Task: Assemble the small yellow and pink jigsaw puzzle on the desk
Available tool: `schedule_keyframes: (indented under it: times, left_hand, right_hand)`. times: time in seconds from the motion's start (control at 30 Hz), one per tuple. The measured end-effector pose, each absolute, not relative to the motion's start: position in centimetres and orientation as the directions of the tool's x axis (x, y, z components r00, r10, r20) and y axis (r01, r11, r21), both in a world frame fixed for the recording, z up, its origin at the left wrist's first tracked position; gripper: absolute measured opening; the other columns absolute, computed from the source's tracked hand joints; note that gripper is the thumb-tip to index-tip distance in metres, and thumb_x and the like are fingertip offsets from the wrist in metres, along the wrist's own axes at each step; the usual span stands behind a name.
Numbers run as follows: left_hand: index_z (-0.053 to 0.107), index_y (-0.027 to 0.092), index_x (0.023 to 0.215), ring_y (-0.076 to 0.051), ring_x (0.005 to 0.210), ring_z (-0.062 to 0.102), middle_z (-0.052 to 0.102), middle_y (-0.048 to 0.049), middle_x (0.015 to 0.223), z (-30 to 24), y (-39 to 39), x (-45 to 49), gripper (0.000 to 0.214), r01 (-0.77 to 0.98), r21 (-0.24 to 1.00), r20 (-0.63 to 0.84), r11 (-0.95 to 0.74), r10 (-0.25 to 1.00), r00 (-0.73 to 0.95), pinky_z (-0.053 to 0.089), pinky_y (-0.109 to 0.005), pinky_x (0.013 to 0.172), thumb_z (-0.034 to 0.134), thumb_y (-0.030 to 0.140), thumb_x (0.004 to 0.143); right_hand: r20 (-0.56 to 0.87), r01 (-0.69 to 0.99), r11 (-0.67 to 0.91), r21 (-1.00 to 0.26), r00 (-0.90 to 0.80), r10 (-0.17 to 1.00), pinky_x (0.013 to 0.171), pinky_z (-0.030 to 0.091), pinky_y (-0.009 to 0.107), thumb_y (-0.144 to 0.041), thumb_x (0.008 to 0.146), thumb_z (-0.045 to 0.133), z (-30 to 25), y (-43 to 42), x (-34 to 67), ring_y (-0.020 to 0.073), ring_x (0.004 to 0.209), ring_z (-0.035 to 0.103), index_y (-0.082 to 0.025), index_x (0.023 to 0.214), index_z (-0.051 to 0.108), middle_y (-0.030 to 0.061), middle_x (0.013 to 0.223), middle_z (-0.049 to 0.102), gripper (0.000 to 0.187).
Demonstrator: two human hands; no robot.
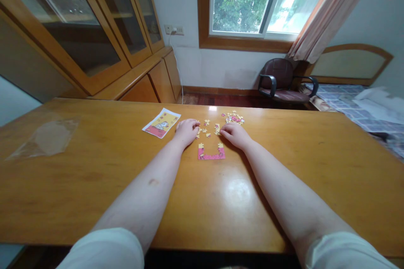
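Note:
A partly joined puzzle frame point(211, 156), pink along the bottom with yellow side ends, lies flat on the wooden table. Beyond it, my left hand point(188, 130) rests with fingers curled together beside loose yellow puzzle pieces point(204, 130); what its fingertips hold, if anything, is hidden. My right hand point(235, 134) has its thumb and fingers closed at the edge of a short yellow strip of puzzle pieces point(217, 128). Behind my right hand is a pile of mixed puzzle pieces point(234, 117). The picture sheet point(162, 123), yellow and pink with a white animal, lies left of my left hand.
A clear plastic bag point(47, 138) lies on the left of the wooden table point(189, 201). Glass-fronted cabinets point(126, 50) stand at the left. Past the table's far edge are an armchair point(279, 77) and a bed point(341, 98), with a window point(246, 0) above.

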State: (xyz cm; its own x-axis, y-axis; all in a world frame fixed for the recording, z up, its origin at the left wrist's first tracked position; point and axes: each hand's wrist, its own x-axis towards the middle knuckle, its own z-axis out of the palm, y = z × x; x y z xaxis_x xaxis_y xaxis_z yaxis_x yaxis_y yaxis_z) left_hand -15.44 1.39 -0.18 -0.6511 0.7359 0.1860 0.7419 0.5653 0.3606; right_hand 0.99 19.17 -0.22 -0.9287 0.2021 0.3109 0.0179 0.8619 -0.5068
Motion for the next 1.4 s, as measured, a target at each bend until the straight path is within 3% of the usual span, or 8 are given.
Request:
schedule_keyframes:
  times: [0.33,0.5,0.77,1.07,1.4]
  left_hand:
    - [0.068,0.026,0.114,-0.027,0.12,0.051,0.064,-0.0046,0.125,-0.14,1.01,-15.61,0.035,0.623,0.307,0.141,0.72,0.613,-0.778,0.035,-0.043,0.106,0.05,0.033,0.084]
    - [0.065,0.027,0.119,-0.027,0.124,0.048,0.06,-0.0055,0.13,-0.24,1.05,-15.52,0.038,0.623,0.311,0.123,0.718,0.62,-0.775,0.032,-0.043,0.108,0.05,0.035,0.085]
    - [0.067,0.025,0.117,-0.026,0.115,0.055,0.067,-0.0053,0.12,0.43,0.75,-15.53,0.044,0.614,0.332,0.161,0.716,0.598,-0.785,0.037,-0.042,0.104,0.047,0.014,0.079]
    - [0.069,0.025,0.114,-0.023,0.116,0.056,0.068,-0.0019,0.119,0.15,1.0,-15.48,0.043,0.661,0.341,0.164,0.669,0.65,-0.742,0.038,-0.036,0.105,0.045,0.015,0.08]
    - [0.069,0.02,0.115,-0.021,0.117,0.057,0.067,-0.0053,0.121,-0.29,1.07,-15.83,0.044,0.685,0.352,0.155,0.638,0.682,-0.715,0.04,-0.031,0.106,0.044,0.014,0.079]
  right_hand:
    - [0.306,0.028,0.866,-0.5,-0.929,0.207,0.082,0.044,0.029,-0.023,0.089,0.056,-0.26,19.19,0.97,0.0167,0.081,0.059,-0.017,0.078,0.069,0.0056,0.084,0.069,0.018]
    - [0.303,0.03,0.868,-0.496,-0.931,0.205,0.081,0.044,0.029,-0.023,0.089,0.057,-0.3,19.22,0.96,0.0167,0.08,0.06,-0.017,0.078,0.07,0.0058,0.083,0.069,0.018]
    - [0.304,0.031,0.865,-0.5,-0.93,0.209,0.081,0.044,0.029,-0.024,0.089,0.056,-0.23,19.18,1.0,0.0168,0.081,0.06,-0.018,0.078,0.07,0.0054,0.083,0.069,0.018]
    - [0.305,0.023,0.861,-0.508,-0.93,0.205,0.081,0.044,0.03,-0.024,0.089,0.056,-0.35,19.22,0.95,0.0171,0.081,0.06,-0.017,0.077,0.069,0.0063,0.083,0.069,0.019]
    - [0.295,0.032,0.865,-0.501,-0.933,0.205,0.081,0.044,0.029,-0.023,0.089,0.056,-0.24,19.18,0.98,0.017,0.08,0.059,-0.017,0.077,0.069,0.0056,0.082,0.068,0.019]
